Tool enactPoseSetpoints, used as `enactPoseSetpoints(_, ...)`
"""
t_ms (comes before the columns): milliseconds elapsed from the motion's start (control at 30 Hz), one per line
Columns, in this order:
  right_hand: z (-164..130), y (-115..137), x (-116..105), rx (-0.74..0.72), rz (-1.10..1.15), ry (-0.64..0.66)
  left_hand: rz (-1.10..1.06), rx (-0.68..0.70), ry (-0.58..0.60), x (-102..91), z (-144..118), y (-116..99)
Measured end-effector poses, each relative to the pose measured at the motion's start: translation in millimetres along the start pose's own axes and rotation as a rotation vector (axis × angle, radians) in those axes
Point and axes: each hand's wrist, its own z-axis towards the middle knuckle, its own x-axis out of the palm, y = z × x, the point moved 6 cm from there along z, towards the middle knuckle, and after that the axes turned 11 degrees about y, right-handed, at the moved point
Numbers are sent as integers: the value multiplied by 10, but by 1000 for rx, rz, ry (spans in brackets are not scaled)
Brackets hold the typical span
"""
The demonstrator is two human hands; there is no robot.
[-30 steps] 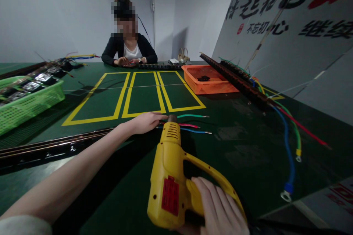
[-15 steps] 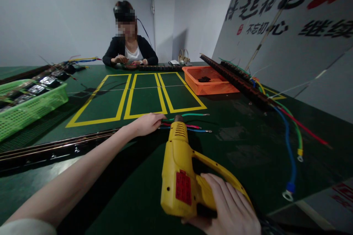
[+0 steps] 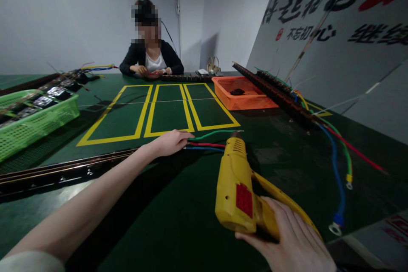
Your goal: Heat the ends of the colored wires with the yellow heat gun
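Heat is the main hazard here: the right hand [image 3: 287,238] grips the handle of a yellow heat gun [image 3: 237,187] whose nozzle points at the free ends of the green, red and blue wires [image 3: 207,141] lying on the green worktop [image 3: 178,204], while the left hand [image 3: 170,142] presses down on those same wires just beside the nozzle. If the gun drifts left, the fingers could be scorched; if it lingers, the insulation could blister. The orange basket [image 3: 245,97] at the far right holds a small dark object, too small to identify. The green basket [image 3: 35,119] on the left holds several dark, shiny-faced parts.
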Motion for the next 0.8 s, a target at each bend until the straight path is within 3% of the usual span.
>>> enactPoseSetpoints(333, 12, 84, -28, -22, -7, 13, -95, -3, 13, -2, 14, -7)
enactPoseSetpoints(633, 9, 626, 3, -21, 229, -53, -360, -137, -181, -114, 17, 164)
enactPoseSetpoints(800, 10, 836, -37, -50, 305, -55, -425, -146, -191, -85, 29, 226)
